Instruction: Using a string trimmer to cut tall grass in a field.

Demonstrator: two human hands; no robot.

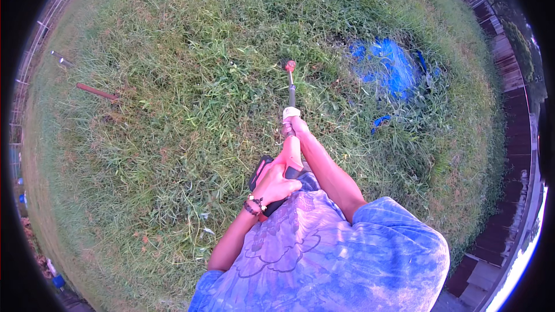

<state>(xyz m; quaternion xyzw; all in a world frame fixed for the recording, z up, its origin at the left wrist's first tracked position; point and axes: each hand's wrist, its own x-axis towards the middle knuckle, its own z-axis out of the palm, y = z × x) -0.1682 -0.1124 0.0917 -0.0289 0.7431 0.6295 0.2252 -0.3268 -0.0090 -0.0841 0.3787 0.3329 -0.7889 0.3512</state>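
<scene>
A cordless grass trimmer [292, 95] points straight out ahead of me, held in both hands. My left hand [277, 184], with beaded bracelets at its wrist, grips the rear handle close to my belly. Further up, my right hand [296, 125] wraps around the shaft, just behind a pale wrapping [291, 112]. Beside the left hand sits a dark block with red marks, apparently the battery [260, 172]. At the far end the red trimmer head [290, 66] is down among the grass [208, 104]. Its cutting line cannot be made out.
Right of the trimmer head, blue plastic sheeting [388, 65] lies tangled in weeds, with a smaller blue scrap [380, 123] nearer me. A rusty pipe [96, 91] sticks out at left. A corrugated metal wall [514, 134] runs along the right, a fence [41, 30] along the left.
</scene>
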